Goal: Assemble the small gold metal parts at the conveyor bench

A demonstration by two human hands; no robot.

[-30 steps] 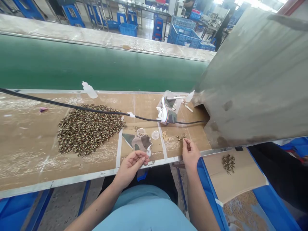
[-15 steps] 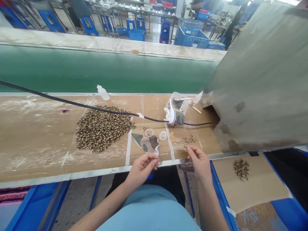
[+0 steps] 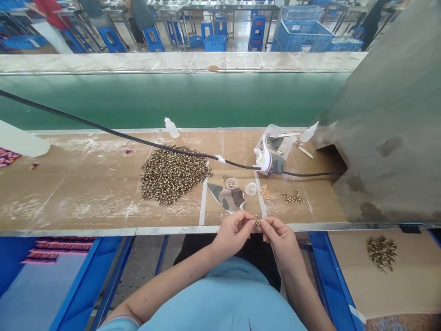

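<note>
My left hand (image 3: pixel 237 232) and my right hand (image 3: pixel 278 234) meet at the front edge of the bench, both closed in a pinch. Between their fingertips shows a small brass-and-dark metal piece (image 3: pixel 257 222), which my right fingers grip. What my left fingertips hold is too small to make out. Just beyond them lie a camouflage cloth scrap (image 3: pixel 227 196), two small clear round dishes, one of them a dish (image 3: pixel 251 189) nearer my right hand, a patch of tiny tan beads (image 3: pixel 265 192) and a few loose metal pieces (image 3: pixel 292 197).
A large heap of metal pieces (image 3: pixel 174 177) lies left on the cardboard-covered bench. A black cable (image 3: pixel 165 148) crosses above it. White bottles (image 3: pixel 171 128), a plastic bag (image 3: pixel 274 131) and a grey metal housing (image 3: pixel 389 138) stand around. Another pile (image 3: pixel 381 253) lies lower right.
My right hand has come left from beside the loose pieces to meet my left hand, bringing a small metal piece. The camera view has turned, shifting the scene rightward.
</note>
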